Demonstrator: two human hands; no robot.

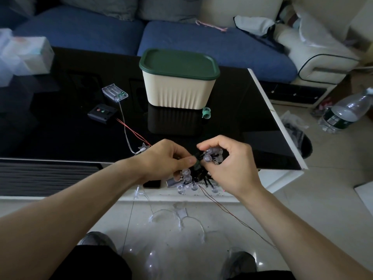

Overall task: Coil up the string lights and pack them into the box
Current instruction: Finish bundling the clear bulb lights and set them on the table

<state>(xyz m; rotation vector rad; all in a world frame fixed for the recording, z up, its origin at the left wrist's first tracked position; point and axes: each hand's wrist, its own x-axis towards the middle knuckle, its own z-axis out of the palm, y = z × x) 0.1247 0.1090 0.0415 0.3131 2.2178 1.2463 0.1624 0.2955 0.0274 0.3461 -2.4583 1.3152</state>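
Note:
A bundle of string lights (190, 179) with clear round bulbs on dark wire hangs between my hands at the table's near edge. My left hand (166, 158) grips the bundle from the left, thumb pressed on the wire. My right hand (226, 162) pinches a cluster of bulbs at the top right. A thin red wire (222, 209) trails from the bundle down to the floor. The cream box (177, 89) with its green lid (178, 63) on stands at the table's middle, beyond my hands.
On the black glass table (252, 122) lie a clear battery case (115, 92), a black switch box (102, 113) with red wires, and a green ring (206, 113). A clear-wired string (171, 215) lies on the floor. A water bottle (347, 112) stands right.

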